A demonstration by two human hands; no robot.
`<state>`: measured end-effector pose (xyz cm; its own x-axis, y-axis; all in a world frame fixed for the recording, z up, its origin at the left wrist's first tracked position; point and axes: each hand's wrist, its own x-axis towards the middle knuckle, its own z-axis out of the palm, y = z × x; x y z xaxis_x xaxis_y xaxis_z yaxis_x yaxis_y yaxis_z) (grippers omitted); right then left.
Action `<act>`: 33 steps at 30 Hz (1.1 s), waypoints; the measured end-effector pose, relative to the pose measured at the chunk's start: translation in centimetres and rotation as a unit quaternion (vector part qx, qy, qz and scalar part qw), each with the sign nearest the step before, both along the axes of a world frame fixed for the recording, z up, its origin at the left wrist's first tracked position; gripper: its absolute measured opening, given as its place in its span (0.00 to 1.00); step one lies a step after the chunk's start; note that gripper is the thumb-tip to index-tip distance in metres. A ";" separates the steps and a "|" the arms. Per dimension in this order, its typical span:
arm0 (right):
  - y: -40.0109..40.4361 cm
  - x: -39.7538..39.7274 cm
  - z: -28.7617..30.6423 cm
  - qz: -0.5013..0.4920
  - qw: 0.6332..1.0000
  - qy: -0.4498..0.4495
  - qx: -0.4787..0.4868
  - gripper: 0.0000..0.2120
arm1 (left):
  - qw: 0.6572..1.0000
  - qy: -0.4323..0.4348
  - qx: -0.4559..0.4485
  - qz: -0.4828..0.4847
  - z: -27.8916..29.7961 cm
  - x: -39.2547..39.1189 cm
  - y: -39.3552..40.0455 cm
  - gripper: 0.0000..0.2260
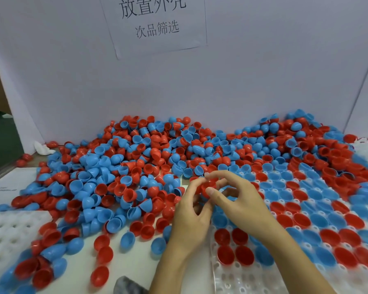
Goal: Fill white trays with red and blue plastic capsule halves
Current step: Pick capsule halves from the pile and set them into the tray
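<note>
Both hands, left hand (189, 211) and right hand (238, 198), pinch glossy red plastic capsule half (207, 186) above dimpled white tray (227, 279); fingers hide half's rim.

Loose red and blue capsule halves (136, 166) lie heaped across the tabletop (140, 264), others sit open-side up in the white tray (227, 281) at right, another white tray (2, 228) lies at left.

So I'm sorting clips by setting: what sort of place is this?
Probably a factory sorting station: a huge pile of capsule halves, a partly filled white tray, and a posted paper sign on the partition. Both hands hold a red half.
</note>
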<state>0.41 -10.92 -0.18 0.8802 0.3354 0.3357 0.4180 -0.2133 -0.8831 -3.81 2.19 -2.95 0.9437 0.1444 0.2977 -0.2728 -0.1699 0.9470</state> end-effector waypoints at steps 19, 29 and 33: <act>0.7 -0.7 0.1 -0.008 0.998 -0.009 -0.054 0.04 | 0.929 0.080 -0.361 0.025 0.3 0.2 0.5 0.09; 0.4 -2.0 1.4 0.013 0.982 -0.047 -0.183 0.10 | 0.949 0.077 -0.301 0.061 -0.7 -1.2 0.2 0.07; -0.2 -2.3 1.8 0.005 0.970 -0.035 -0.241 0.09 | 0.968 0.099 -0.226 0.052 -1.2 -2.0 0.1 0.05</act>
